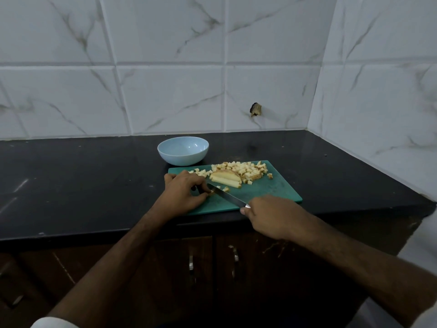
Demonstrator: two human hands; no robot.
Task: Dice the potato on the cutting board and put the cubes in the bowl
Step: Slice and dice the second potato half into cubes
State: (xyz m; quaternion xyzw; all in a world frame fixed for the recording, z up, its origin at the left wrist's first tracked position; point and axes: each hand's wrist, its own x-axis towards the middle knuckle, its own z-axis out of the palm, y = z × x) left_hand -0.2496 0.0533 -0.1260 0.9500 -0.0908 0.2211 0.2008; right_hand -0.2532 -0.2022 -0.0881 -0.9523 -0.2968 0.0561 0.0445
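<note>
A green cutting board (272, 189) lies on the black counter. A heap of potato cubes (246, 170) covers its far side, with a stack of uncut potato strips (225, 179) in front of it. My left hand (183, 194) pinches a small potato piece (212, 191) at the board's left end. My right hand (269, 215) grips the handle of a knife (227, 196), whose blade slants across the board with its tip against that piece. A few loose cubes lie just beyond the blade. A light blue bowl (183, 150) stands behind the board; its inside looks empty.
The black counter (82, 185) runs left and right, with tiled walls behind and on the right. Its front edge lies just below the board. Brown cabinet doors with metal handles (235, 256) are underneath.
</note>
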